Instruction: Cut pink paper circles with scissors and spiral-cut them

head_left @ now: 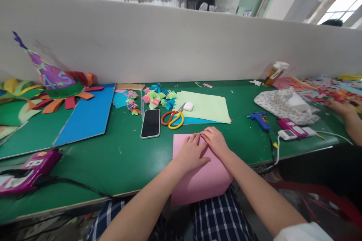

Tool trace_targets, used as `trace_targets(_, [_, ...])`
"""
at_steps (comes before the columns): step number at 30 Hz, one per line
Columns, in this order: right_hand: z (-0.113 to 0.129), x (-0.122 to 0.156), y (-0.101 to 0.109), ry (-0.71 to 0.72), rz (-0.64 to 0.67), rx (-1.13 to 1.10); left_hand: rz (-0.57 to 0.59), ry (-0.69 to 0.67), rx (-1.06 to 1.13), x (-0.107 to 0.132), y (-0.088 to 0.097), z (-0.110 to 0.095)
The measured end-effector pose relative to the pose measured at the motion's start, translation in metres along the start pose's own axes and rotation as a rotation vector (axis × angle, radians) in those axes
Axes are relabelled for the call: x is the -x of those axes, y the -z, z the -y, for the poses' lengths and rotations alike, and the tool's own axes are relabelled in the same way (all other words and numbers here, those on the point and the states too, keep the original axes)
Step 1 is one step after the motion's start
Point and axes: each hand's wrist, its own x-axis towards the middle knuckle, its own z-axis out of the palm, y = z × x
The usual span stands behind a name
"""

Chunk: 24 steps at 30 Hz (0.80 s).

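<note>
A pink sheet of paper (198,180) lies on the green table (113,158) in front of me, and its near end hangs over the table edge. My left hand (190,152) rests flat on the sheet with its fingers stretched out. My right hand (215,140) lies beside it on the sheet's far edge, fingers bent and pressing down on the paper. The two hands touch at the fingertips.
Beyond the sheet lie red-and-yellow scissors (173,118), a black phone (150,123), pale green paper (203,106) with a white eraser (188,106), and small folded paper pieces (157,98). A blue glue gun (258,118) and another person's hand (343,107) are at the right. A blue board (85,118) lies at the left.
</note>
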Motion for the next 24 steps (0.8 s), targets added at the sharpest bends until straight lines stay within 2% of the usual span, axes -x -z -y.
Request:
trace_targets(14, [-0.0003,-0.0008,-0.0011,0.005,0.020,0.001,-0.009,-0.001,-0.012,0.0002,0.0000,0.0000])
trace_targets(24, [0.0033,-0.0085,0.0051,-0.021,0.078,-0.012,-0.025,0.058,-0.022,0.0022,0.0027,-0.0025])
